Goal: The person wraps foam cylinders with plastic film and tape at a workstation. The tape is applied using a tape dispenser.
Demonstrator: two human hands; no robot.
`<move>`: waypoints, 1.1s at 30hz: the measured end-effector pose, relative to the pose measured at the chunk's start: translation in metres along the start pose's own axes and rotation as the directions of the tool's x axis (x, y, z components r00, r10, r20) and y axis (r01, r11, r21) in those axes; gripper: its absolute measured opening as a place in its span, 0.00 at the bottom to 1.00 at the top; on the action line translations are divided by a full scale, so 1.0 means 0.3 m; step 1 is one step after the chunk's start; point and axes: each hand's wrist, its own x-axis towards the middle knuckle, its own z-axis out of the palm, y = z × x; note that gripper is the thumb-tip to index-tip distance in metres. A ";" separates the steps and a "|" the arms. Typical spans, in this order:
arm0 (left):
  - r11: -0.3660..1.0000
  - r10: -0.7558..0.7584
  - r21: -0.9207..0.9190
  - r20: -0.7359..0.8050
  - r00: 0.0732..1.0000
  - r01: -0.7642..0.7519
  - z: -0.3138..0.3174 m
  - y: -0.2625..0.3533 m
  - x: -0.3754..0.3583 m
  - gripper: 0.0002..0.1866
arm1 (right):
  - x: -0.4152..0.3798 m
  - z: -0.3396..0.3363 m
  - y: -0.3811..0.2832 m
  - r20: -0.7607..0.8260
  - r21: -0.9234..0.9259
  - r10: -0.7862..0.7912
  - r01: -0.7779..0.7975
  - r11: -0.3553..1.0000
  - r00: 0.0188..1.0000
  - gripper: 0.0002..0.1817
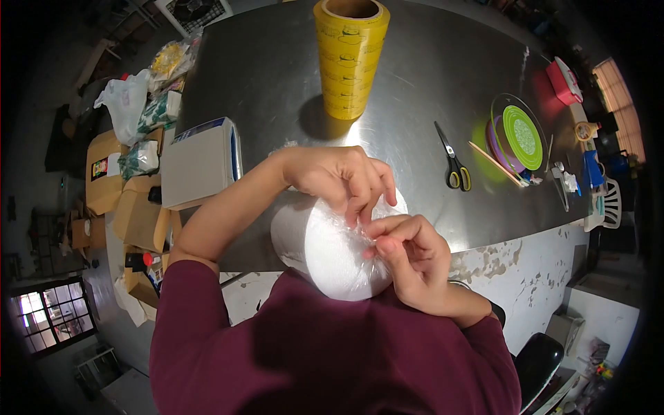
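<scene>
A thick white roll (325, 256) rests tilted between my body and the table edge, its flat round end facing right. Clear plastic film (354, 238) covers that end and gathers in wrinkles near its middle. My left hand (346, 181) arches over the top, its fingers curled down and closed on the gathered film. From the right, my right hand (415, 259) pinches the same film between thumb and fingers. The two hands' fingertips almost meet, and they partly hide the gathered spot. Beyond them a tall yellow roll of cling film (351, 62) stands upright.
On the metal table (263, 76) lie scissors (453, 162) and a wooden stick (494, 164), beside a green round mat (522, 138). A grey box (200, 166) stands left of my forearm. Cardboard boxes (142, 214) and plastic bags (128, 104) crowd the far left. A red container (564, 81) sits back right.
</scene>
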 end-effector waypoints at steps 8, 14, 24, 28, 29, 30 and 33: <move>0.969 0.106 0.232 -0.091 0.990 -0.083 0.039 0.008 -0.027 0.10 | 0.051 -0.003 0.066 -0.082 -0.361 -0.200 0.158 0.919 0.976 0.03; 0.958 0.131 0.270 -0.104 0.986 -0.099 0.064 0.031 -0.023 0.05 | 0.085 -0.004 0.107 0.010 -0.692 -0.397 0.293 0.660 0.918 0.09; 0.953 0.081 0.301 -0.146 0.986 -0.034 0.086 0.065 0.000 0.04 | 0.088 -0.076 0.107 -0.077 -0.406 -0.336 0.278 0.871 0.939 0.06; 0.961 0.044 0.277 -0.130 0.990 -0.006 0.075 0.063 -0.009 0.04 | 0.053 -0.114 0.049 0.285 -0.459 -0.284 0.390 0.798 0.916 0.07; 0.960 0.048 0.279 -0.126 0.991 -0.011 0.074 0.059 -0.009 0.04 | 0.049 -0.107 0.040 0.304 -0.473 -0.292 0.409 0.780 0.907 0.07; 0.960 0.054 0.280 -0.120 0.991 -0.018 0.072 0.054 -0.008 0.04 | 0.047 -0.100 0.030 0.322 -0.487 -0.299 0.428 0.761 0.898 0.08; 0.962 0.051 0.273 -0.109 0.993 -0.020 0.070 0.050 -0.001 0.03 | 0.041 -0.093 0.022 0.345 -0.525 -0.332 0.474 0.707 0.878 0.08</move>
